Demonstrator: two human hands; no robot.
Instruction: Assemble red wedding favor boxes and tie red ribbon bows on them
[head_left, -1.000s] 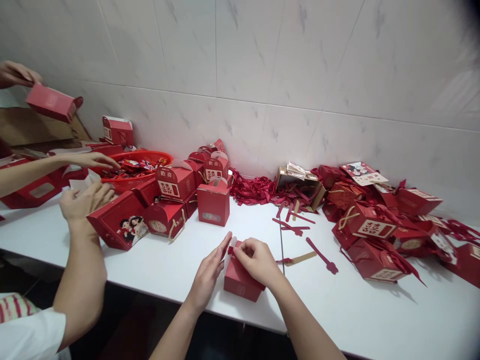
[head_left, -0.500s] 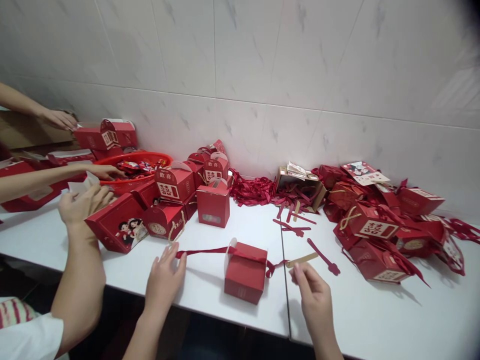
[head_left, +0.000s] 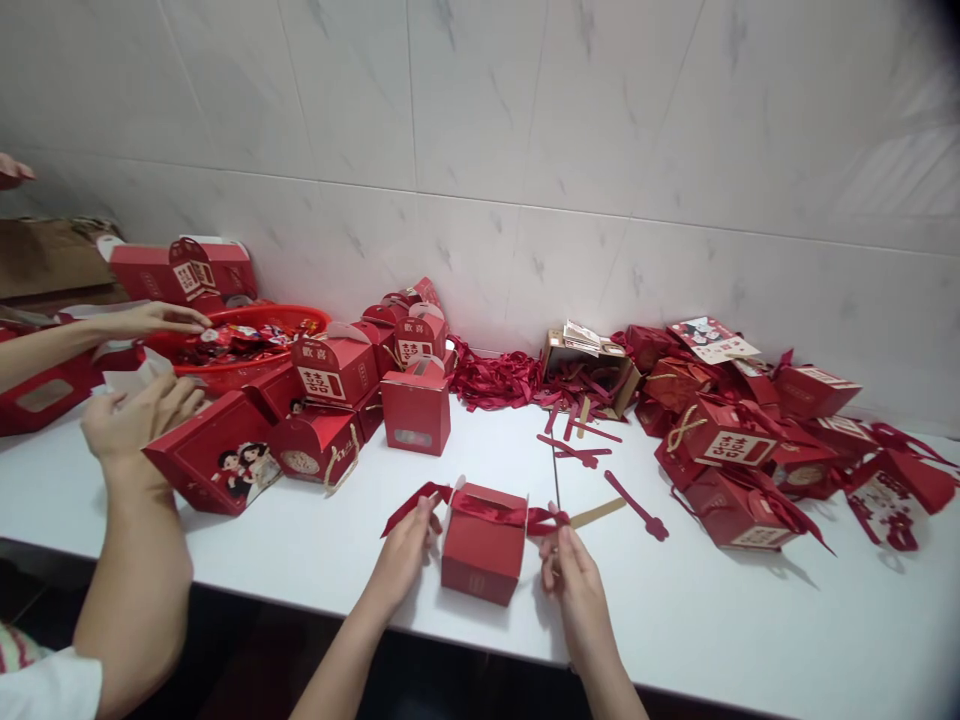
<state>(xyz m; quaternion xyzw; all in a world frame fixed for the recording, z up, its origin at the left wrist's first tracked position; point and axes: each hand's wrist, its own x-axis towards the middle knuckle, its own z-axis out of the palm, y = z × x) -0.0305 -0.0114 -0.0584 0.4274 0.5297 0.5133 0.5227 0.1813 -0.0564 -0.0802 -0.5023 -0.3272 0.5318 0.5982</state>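
Note:
A small red gift box (head_left: 482,565) stands on the white table in front of me, with a dark red ribbon (head_left: 491,512) running across its top through the side flaps. At the box's left side, my left hand (head_left: 405,555) has its fingers closed on the ribbon, whose loose end sticks out beyond them. On the right, my right hand (head_left: 576,580) pinches the ribbon's other end. Just past those fingers a gold paper strip (head_left: 600,512) lies on the table, and a dark red strip with a flower-shaped end (head_left: 637,507) is close by.
Finished-looking red boxes with ribbons (head_left: 750,450) pile up at right. A ribbon heap (head_left: 495,375) and an open carton of strips (head_left: 626,375) lie by the wall. More boxes (head_left: 416,410) stand left; co-workers' hands (head_left: 150,318) are around a red basin (head_left: 319,322).
My left hand has moved right, up to the box, and closed on the ribbon. My right hand has shifted left onto the ribbon's right end. A co-worker's far hand has lifted away from the back boxes.

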